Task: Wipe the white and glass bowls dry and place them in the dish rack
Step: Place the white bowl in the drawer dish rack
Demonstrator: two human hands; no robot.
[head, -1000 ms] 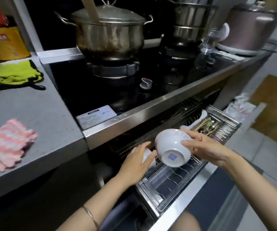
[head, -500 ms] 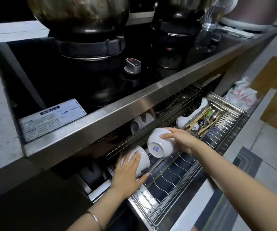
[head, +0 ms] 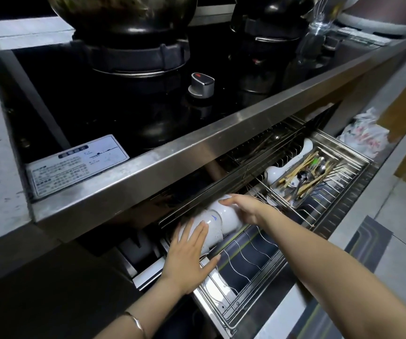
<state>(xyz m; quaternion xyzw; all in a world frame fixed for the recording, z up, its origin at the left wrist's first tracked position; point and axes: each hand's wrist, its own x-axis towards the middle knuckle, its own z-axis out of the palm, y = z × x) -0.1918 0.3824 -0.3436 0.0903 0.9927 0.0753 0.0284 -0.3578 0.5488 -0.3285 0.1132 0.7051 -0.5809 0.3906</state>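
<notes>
Nearest, a thin metal bangle (head: 135, 321) on the left wrist. Just beyond, left hand (head: 187, 260) spread flat, fingers straight, palm pressed on a glossy white ceramic bowl (head: 211, 231) tipped on its side at the near-left end of the pull-out stainless-steel wire dish rack (head: 240, 250). Small blue mark on that bowl's smooth outer wall. Touching it on the right, a second white bowl (head: 231, 220), likewise on its side, tucked partly beneath the brushed steel counter lip (head: 197, 155). Right hand (head: 248, 209) draped over this second bowl, fingertips on its upper curve, thumb hidden, so gripping or merely resting: impossible to tell. Hands apart, one to each bowl. Farther along the rack, a perforated steel cutlery basket (head: 302, 182) with wooden chopsticks and metal spoons, a white ceramic ladle (head: 275, 172) just beside it. Above, a black glass hob (head: 99, 106) with a silver knob (head: 201, 84) and a white printed label (head: 77, 165); farthest, a large metal pot (head: 123, 11), blurred.
</notes>
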